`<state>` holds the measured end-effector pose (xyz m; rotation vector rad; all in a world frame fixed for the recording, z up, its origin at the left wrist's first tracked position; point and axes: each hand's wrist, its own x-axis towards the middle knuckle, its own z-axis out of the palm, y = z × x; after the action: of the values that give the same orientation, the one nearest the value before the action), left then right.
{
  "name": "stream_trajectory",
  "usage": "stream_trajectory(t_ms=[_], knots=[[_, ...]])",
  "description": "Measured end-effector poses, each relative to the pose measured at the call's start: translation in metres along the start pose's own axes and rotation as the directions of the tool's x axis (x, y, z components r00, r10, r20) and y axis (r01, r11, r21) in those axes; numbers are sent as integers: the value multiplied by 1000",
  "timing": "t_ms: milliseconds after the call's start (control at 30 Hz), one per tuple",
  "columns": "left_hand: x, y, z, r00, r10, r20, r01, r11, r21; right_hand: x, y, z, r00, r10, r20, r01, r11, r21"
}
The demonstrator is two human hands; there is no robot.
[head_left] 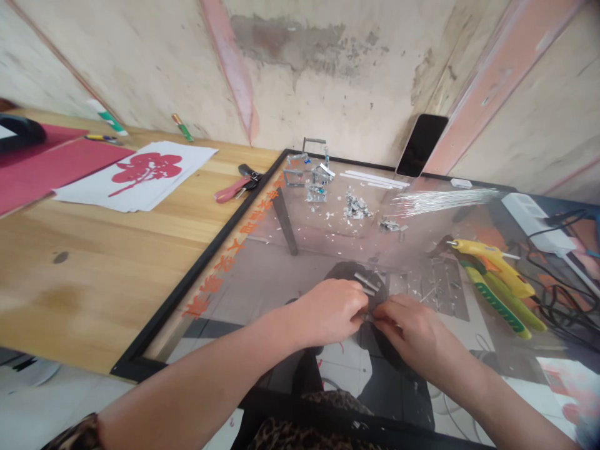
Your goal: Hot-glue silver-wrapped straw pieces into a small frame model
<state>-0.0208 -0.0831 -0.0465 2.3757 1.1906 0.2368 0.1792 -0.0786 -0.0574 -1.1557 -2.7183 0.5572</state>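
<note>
My left hand [335,306] is closed over the glass tabletop, its fingers curled in. From between its fingers sticks a small silvery piece [367,284] that looks like short strips side by side. Close beside it, my right hand [412,325] pinches with thumb and fingertips. Whatever lies in that pinch is mostly hidden. Both sets of fingertips nearly meet. Beyond the hands lie a heap of silvery scraps [357,206] and several small silvery frame-like pieces [316,178]. Thin pale wires [440,201] form a bundle farther back.
At right are a yellow glue gun [497,259], green-handled pliers [497,300], a white power strip [537,222] and tangled black cables. A phone [422,145] leans against the wall. White strips [375,179] lie at the back. Keys [248,178] and red-printed paper [192,165] rest on the wooden table [117,262].
</note>
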Motion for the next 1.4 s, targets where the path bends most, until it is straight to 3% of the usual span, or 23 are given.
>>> stream_trajectory(t_ms=[267,533,767,1400], knots=[[0,-1,0,1000,3,2,-3,1000,-12,0,0,1,1000,24,0,-24,1000,-2],[-2,1,1,1000,-10,-15,10,1000,3,-3,7,-13,999,40,8,-40,999,-35],[0,-1,5,999,17,-49,-16,1000,19,-2,5,-6,1000,12,-12,-13,998,-55],[1,-3,7,997,50,-59,-50,999,-2,-1,0,-2,993,107,44,-106,994,-37]])
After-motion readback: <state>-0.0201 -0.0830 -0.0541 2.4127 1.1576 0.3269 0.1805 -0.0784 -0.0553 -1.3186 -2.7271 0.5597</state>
